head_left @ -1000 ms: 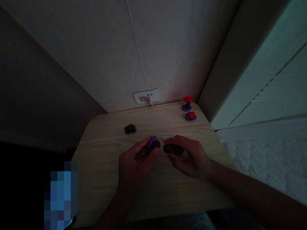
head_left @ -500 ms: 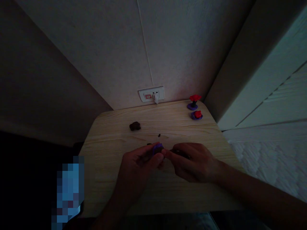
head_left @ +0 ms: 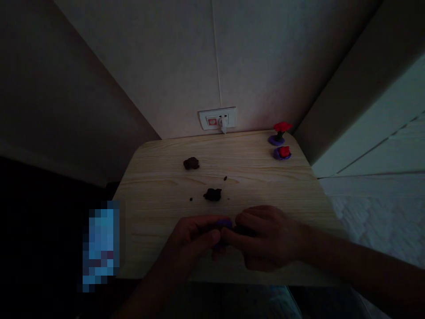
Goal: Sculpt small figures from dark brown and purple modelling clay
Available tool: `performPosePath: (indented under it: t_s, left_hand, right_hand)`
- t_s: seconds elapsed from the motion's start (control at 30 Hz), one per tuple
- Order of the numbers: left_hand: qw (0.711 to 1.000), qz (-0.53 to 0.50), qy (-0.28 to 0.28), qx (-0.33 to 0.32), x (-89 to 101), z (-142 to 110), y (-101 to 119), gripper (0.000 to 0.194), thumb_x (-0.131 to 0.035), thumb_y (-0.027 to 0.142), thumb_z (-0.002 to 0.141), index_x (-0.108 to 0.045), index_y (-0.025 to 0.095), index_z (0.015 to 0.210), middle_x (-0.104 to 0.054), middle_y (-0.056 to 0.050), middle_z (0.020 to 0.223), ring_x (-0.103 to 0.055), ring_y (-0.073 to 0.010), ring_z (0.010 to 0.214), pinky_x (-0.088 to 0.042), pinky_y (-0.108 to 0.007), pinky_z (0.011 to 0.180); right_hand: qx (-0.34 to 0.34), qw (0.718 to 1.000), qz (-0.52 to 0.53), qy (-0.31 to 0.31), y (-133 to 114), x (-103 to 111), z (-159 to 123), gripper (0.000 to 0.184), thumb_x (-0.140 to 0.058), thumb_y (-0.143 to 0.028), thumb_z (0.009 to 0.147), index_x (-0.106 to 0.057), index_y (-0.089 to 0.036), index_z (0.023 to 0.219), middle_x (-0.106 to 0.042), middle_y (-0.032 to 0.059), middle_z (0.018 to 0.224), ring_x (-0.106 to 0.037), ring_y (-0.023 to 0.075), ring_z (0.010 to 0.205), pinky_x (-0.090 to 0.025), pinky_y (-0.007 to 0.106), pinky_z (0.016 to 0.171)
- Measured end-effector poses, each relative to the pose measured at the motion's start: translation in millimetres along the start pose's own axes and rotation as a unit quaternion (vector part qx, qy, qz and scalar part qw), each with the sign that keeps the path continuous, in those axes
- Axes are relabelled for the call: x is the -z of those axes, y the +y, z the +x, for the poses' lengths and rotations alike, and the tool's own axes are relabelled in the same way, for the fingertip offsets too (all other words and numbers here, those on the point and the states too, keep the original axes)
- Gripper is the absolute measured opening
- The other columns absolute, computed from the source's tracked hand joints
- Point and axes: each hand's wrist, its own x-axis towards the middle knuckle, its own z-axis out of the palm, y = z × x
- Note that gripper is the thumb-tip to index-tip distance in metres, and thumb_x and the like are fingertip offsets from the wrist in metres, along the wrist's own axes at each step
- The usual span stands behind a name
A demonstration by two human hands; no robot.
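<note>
Near the table's front, my left hand [head_left: 195,239] pinches a small cupped piece of purple clay [head_left: 225,223] between thumb and fingers. Dark material shows inside the cup. My right hand [head_left: 268,239] meets it from the right, its extended finger pressing at the cup's inner side. Under the curled fingers of that hand is a dark lump, apparently dark brown clay [head_left: 245,230], mostly hidden and in shadow. Just beyond the hands lies a black clay lump [head_left: 212,194], with a brown clay lump [head_left: 191,163] farther back. Small dark crumbs [head_left: 225,178] are scattered nearby.
At the table's back right corner stands a red clay flower [head_left: 282,127] on a purple base, and before it a red piece in a purple cup [head_left: 282,153]. A wall socket [head_left: 217,118] with a plug is behind the wooden table [head_left: 156,177]. A pixelated bright patch [head_left: 101,241] is at left.
The view has shifted, and both hands now sit nearer the table's front edge, uncovering the black lump. Both still work at the purple clay, which is tilted more out of sight.
</note>
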Motion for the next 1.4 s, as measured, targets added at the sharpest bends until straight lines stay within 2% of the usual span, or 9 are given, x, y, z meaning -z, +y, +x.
performPosePath:
  t_s: [0.23,0.67,0.87,1.03,1.2,1.3,1.4]
  left_hand:
    - [1.000,-0.009,0.004,0.015,1.1,2.5,-8.0,0.027,-0.076,0.027,0.078,-0.081,0.018,0.103,-0.070,-0.005,0.071,-0.056,-0.0117,0.061,-0.045,-0.022,0.057]
    - [1.000,-0.018,-0.002,0.020,2.0,-2.0,-6.9,0.028,-0.076,0.030,0.077,-0.081,0.020,0.103,-0.071,-0.006,0.071,-0.057,-0.0134,0.058,-0.045,-0.025,0.057]
    - [0.998,-0.063,0.012,0.013,-1.0,0.9,-7.6,0.029,-0.077,0.027,0.074,-0.081,0.018,0.101,-0.074,-0.008,0.080,-0.060,-0.0138,0.062,-0.046,-0.024,0.055]
    - [1.000,0.012,0.010,-0.014,0.2,4.8,-5.8,0.027,-0.077,0.031,0.079,-0.079,0.017,0.102,-0.071,-0.005,0.072,-0.060,-0.0133,0.062,-0.050,-0.024,0.059]
    - [0.996,0.077,0.026,-0.036,3.6,3.4,0.7,0.028,-0.074,0.035,0.082,-0.080,0.016,0.102,-0.073,-0.006,0.073,-0.062,-0.0153,0.063,-0.052,-0.027,0.062]
    - [0.995,0.082,0.035,-0.045,6.7,3.6,-0.9,0.028,-0.074,0.033,0.084,-0.080,0.018,0.107,-0.074,-0.005,0.076,-0.062,-0.0151,0.065,-0.052,-0.027,0.064]
    - [0.998,0.047,0.011,-0.040,9.5,7.2,-6.8,0.028,-0.074,0.030,0.085,-0.079,0.019,0.110,-0.072,-0.004,0.073,-0.062,-0.0136,0.066,-0.052,-0.025,0.067]
  right_hand:
    - [0.013,0.999,0.011,-0.046,1.9,-0.1,1.3,0.034,-0.046,-0.030,0.093,-0.057,-0.017,0.123,-0.056,0.0013,0.075,-0.048,0.0149,0.055,-0.037,0.029,0.049]
    - [0.005,0.999,0.023,-0.039,3.3,-1.3,-1.3,0.032,-0.045,-0.027,0.092,-0.057,-0.018,0.121,-0.056,0.0019,0.075,-0.047,0.0151,0.056,-0.036,0.028,0.049]
    - [-0.005,0.999,0.013,-0.035,4.6,-4.5,-6.2,0.033,-0.046,-0.025,0.093,-0.056,-0.017,0.123,-0.057,0.0022,0.077,-0.051,0.0148,0.059,-0.040,0.027,0.051]
    - [-0.001,0.999,-0.014,-0.031,3.3,-6.7,-10.4,0.034,-0.049,-0.024,0.091,-0.057,-0.015,0.123,-0.061,0.0032,0.079,-0.052,0.0144,0.057,-0.041,0.028,0.049]
    - [0.010,0.999,-0.037,-0.031,3.8,-6.0,-11.6,0.041,-0.050,-0.026,0.094,-0.055,-0.017,0.134,-0.061,0.0021,0.076,-0.054,0.0147,0.059,-0.043,0.027,0.050]
    - [0.009,0.998,-0.037,-0.044,4.7,-6.9,-11.7,0.048,-0.051,-0.028,0.096,-0.051,-0.018,0.143,-0.059,0.0011,0.075,-0.054,0.0151,0.059,-0.042,0.027,0.050]
    - [0.000,0.998,-0.044,-0.044,4.9,-7.7,-10.6,0.050,-0.051,-0.024,0.095,-0.050,-0.017,0.144,-0.060,0.0011,0.076,-0.054,0.0149,0.058,-0.042,0.028,0.049]
